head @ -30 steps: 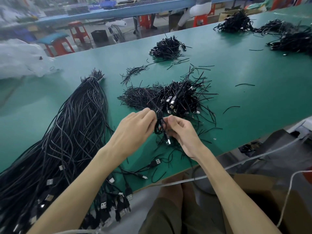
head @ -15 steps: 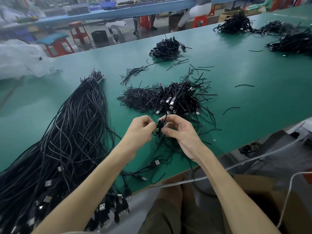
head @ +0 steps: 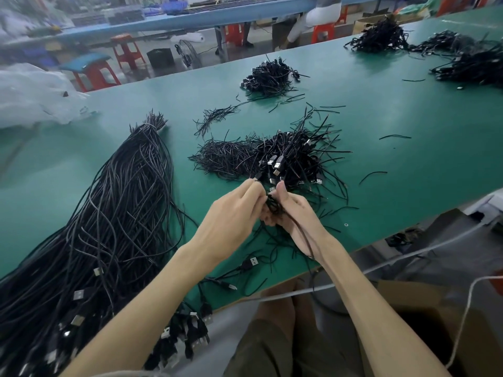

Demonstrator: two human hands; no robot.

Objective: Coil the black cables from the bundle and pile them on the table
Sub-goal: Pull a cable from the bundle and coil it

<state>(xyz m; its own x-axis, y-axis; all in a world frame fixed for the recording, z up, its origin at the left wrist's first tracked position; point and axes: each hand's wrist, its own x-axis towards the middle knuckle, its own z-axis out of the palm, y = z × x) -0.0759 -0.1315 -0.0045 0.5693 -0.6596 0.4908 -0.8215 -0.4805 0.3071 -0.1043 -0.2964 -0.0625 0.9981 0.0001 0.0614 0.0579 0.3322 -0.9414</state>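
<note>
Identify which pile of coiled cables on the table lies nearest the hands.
The big pile directly beyond the left hand and right hand; the others lie farther back.

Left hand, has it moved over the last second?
Yes, slightly right: the left hand has closed in on the right hand holding the cable coil, nearer the loose USB plug on the table.

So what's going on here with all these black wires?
A person at the green table is coiling one black cable into a small loop, with the left hand and the right hand both pinching it. They hold it just in front of the pile of coiled cables, not yet dropped on. The long bundle of uncoiled cables lies to the left.
</note>
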